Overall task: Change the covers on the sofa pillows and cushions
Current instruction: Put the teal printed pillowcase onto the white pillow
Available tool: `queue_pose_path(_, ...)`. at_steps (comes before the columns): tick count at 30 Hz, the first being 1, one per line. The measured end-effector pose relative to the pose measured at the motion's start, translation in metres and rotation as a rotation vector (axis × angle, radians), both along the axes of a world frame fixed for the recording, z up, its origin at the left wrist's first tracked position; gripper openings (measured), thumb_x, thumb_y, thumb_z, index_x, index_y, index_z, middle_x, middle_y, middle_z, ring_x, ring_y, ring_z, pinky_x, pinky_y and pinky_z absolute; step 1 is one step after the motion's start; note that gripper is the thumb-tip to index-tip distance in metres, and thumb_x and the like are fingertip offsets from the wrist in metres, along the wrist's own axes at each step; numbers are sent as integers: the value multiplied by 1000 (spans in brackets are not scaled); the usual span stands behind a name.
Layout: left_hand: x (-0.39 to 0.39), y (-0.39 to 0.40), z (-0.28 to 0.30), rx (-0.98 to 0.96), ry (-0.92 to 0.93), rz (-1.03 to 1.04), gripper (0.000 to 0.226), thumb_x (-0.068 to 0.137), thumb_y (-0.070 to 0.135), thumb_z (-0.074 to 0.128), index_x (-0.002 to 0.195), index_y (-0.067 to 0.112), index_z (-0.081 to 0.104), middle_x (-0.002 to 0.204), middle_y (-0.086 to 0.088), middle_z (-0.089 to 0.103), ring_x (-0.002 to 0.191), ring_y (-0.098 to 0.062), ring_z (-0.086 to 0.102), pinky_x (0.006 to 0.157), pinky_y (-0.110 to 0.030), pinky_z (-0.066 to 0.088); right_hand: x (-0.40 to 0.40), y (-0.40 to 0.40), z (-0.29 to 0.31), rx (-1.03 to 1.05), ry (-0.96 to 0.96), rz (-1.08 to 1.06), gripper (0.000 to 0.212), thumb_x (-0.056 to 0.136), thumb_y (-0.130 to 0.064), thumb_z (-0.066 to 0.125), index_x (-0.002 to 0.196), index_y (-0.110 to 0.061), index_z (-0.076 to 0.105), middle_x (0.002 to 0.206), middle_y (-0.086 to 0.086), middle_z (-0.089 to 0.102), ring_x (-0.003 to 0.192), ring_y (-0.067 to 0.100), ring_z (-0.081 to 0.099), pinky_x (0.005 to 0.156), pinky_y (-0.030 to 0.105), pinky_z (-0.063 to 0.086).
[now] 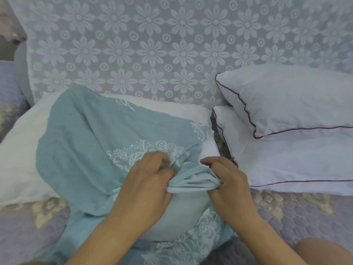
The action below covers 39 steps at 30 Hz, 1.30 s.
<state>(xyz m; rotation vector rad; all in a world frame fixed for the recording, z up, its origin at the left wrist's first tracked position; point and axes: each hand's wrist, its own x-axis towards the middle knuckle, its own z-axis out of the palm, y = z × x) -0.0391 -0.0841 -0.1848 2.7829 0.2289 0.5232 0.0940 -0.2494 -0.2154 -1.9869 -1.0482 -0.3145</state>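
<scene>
A teal pillow cover (86, 142) with white flower print lies spread over a bare white pillow (21, 161) on the sofa seat. My left hand (147, 180) and my right hand (229, 186) both grip a bunched edge of this cover near its middle, with a fold of cloth stretched between them. A white corner of the pillow (209, 150) peeks out just beyond my right hand. Two bare white pillows with dark red piping are stacked at the right, the upper pillow (298, 100) leaning on the lower pillow (290, 161).
A lace throw with a daisy pattern (152, 50) covers the sofa back. The seat has a quilted lilac cover with pale flowers (298, 213). A lilac cushion (9, 87) sits at the far left. My knee (322, 251) shows at the bottom right.
</scene>
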Motion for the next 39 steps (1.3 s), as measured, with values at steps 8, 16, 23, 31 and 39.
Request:
queue_pose_path(8, 0, -8, 8, -464, 62, 49, 12, 89, 38, 54, 88, 28, 59, 74, 9, 67, 72, -9, 64, 69, -42, 52, 6, 4, 11, 91, 37, -94, 55, 60, 5, 43, 106, -15, 66, 94, -4, 67, 88, 15, 61, 76, 28, 49)
queue_pose_path(16, 15, 1, 16, -333, -5, 110, 13, 78, 32, 56, 81, 20, 61, 81, 2, 62, 80, -18, 62, 69, -35, 43, 16, 0, 16, 42, 268, -57, 47, 63, 2, 34, 92, -12, 69, 85, 1, 67, 80, 11, 59, 71, 34, 49)
queue_pose_path(23, 28, 15, 27, -802, 198, 142, 19, 94, 24, 58, 90, 16, 75, 81, -1, 75, 70, -6, 65, 73, -32, 51, -14, 11, 34, -130, 750, 312, 25, 88, -20, 73, 111, -29, 70, 105, -16, 73, 99, 3, 67, 78, 17, 50)
queue_pose_path(31, 16, 33, 21, -1217, 503, -126, 52, 80, 10, 83, 129, 12, 63, 122, -9, 72, 117, -28, 67, 105, -38, 51, 31, 0, 31, 1, 1564, 418, 38, 92, -11, 59, 129, 2, 62, 128, 24, 64, 119, 39, 62, 102, 48, 51)
queue_pose_path(39, 24, 29, 8, -1112, 195, 105, 33, 96, 33, 67, 104, 2, 71, 102, -20, 74, 89, -26, 67, 88, -44, 53, 14, 12, 32, 135, 1345, 414, 36, 93, -14, 64, 129, -8, 64, 124, 10, 70, 117, 26, 66, 103, 41, 50)
